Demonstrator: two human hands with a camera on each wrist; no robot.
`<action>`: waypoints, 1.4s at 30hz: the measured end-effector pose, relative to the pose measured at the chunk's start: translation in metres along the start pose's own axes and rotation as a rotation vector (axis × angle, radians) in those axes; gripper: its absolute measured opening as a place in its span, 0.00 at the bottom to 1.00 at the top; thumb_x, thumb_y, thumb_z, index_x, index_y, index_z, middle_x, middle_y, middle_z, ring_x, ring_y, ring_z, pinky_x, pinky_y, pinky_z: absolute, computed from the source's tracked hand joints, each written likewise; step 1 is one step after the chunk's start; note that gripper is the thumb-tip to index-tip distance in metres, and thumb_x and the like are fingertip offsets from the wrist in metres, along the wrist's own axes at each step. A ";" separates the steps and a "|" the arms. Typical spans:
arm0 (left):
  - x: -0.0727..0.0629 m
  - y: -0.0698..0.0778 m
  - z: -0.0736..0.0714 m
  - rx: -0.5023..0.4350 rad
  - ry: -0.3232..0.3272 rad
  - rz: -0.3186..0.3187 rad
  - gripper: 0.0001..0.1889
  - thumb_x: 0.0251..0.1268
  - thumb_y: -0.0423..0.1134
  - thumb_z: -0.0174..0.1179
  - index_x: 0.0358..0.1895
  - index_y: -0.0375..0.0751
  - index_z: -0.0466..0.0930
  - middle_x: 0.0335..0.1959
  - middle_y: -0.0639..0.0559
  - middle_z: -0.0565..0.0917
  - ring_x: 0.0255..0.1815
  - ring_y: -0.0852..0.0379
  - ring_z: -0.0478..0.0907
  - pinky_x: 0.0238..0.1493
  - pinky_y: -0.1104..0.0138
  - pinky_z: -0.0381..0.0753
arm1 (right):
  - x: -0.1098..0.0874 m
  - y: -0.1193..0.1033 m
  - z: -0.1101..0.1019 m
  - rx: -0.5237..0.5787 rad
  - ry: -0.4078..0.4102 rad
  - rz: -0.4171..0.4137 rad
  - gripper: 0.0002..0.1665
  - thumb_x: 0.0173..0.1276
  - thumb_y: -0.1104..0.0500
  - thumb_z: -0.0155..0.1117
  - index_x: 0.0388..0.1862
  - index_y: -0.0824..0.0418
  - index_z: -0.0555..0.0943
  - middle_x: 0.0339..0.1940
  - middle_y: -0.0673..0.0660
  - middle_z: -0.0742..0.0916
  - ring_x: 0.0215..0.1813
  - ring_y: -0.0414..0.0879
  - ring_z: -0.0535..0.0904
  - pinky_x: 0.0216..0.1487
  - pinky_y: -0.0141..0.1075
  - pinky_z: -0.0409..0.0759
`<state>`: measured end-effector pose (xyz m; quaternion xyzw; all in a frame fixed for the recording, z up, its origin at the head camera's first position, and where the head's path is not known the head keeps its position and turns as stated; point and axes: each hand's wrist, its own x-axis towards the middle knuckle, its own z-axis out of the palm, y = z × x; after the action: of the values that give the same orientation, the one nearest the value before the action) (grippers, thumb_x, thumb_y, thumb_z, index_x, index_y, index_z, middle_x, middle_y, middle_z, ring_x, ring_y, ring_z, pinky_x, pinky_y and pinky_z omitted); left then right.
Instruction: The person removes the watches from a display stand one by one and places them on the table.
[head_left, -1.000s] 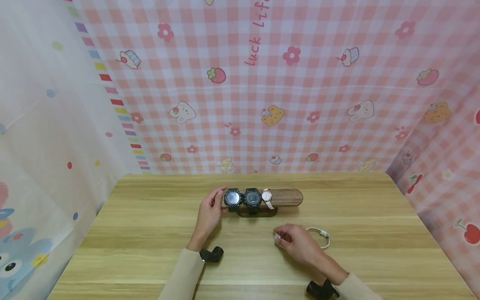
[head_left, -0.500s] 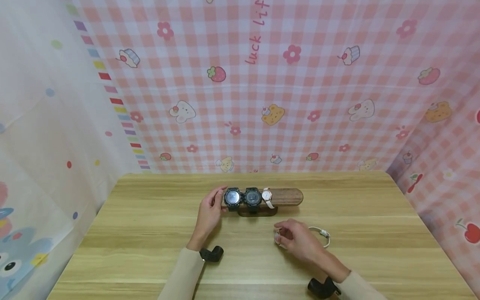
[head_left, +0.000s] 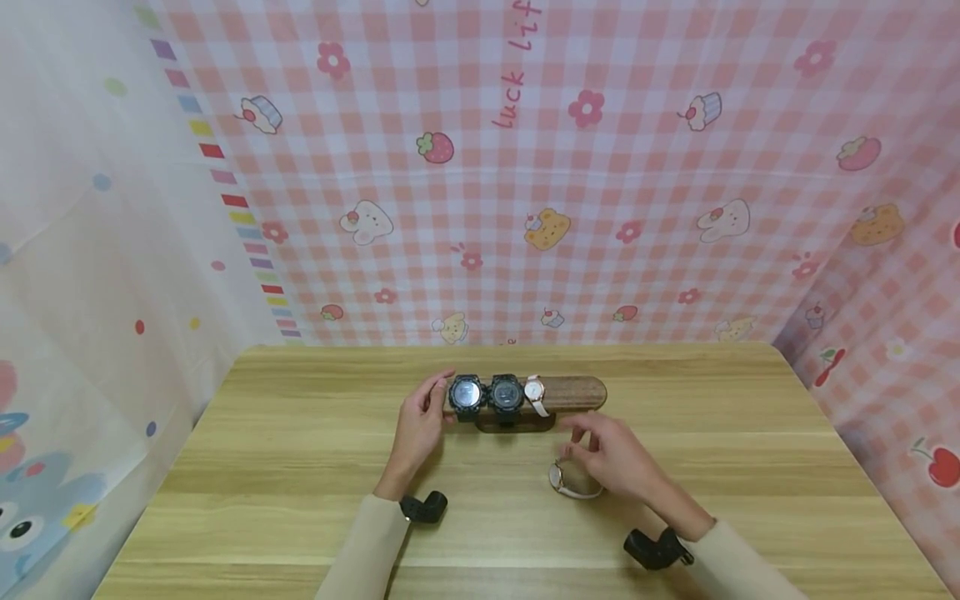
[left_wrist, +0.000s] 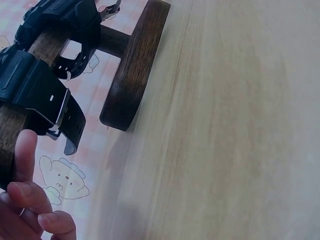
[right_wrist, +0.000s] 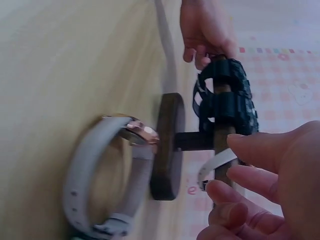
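Note:
My left hand (head_left: 420,421) grips the left end of a dark wooden watch stand (head_left: 573,394), its digits against the bar's end in the left wrist view. Two chunky black watches (head_left: 486,395) circle the bar beside that hand, followed by a small white-strapped watch (head_left: 534,390). Another watch (head_left: 556,477), with a rose-gold case and pale strap (right_wrist: 82,175), stands on its edge on the table. Above it hovers my right hand (head_left: 611,454), fingers loosely bent and apart, nothing between them. In the head view this hand hides part of that strap.
The stand's oval wooden foot (right_wrist: 165,187) is on the pale wood tabletop (head_left: 300,467). A pink checked cloth (head_left: 480,275) hangs behind the table's far edge. Black wrist cameras (head_left: 426,507) sit on both wrists.
My right hand has let go of the rose-gold watch and moved up and slightly right, towards the stand. The watch stays on the table. The left hand keeps its hold on the stand.

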<state>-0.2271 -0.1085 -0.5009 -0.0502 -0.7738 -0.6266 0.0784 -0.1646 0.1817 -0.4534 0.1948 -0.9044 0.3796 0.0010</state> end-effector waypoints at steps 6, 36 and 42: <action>0.001 -0.004 0.000 -0.007 -0.001 0.016 0.19 0.80 0.46 0.47 0.62 0.43 0.79 0.25 0.51 0.68 0.25 0.49 0.81 0.33 0.56 0.87 | 0.015 -0.003 -0.008 0.034 0.026 0.016 0.21 0.65 0.63 0.69 0.57 0.65 0.81 0.34 0.52 0.83 0.25 0.40 0.73 0.21 0.30 0.74; 0.001 -0.006 0.000 -0.002 -0.005 0.020 0.19 0.80 0.46 0.47 0.63 0.42 0.78 0.24 0.51 0.66 0.24 0.54 0.80 0.31 0.61 0.87 | 0.073 -0.004 -0.007 0.185 0.007 0.083 0.24 0.67 0.58 0.68 0.60 0.64 0.78 0.36 0.55 0.82 0.31 0.45 0.75 0.28 0.30 0.73; 0.002 -0.006 0.000 0.000 -0.005 0.020 0.19 0.80 0.46 0.47 0.63 0.42 0.78 0.24 0.52 0.67 0.25 0.54 0.80 0.31 0.60 0.88 | 0.074 -0.002 -0.003 0.205 0.004 0.077 0.24 0.68 0.59 0.67 0.61 0.63 0.77 0.36 0.54 0.81 0.31 0.45 0.73 0.28 0.29 0.73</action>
<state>-0.2301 -0.1099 -0.5066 -0.0594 -0.7735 -0.6256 0.0826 -0.2323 0.1567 -0.4390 0.1583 -0.8677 0.4702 -0.0319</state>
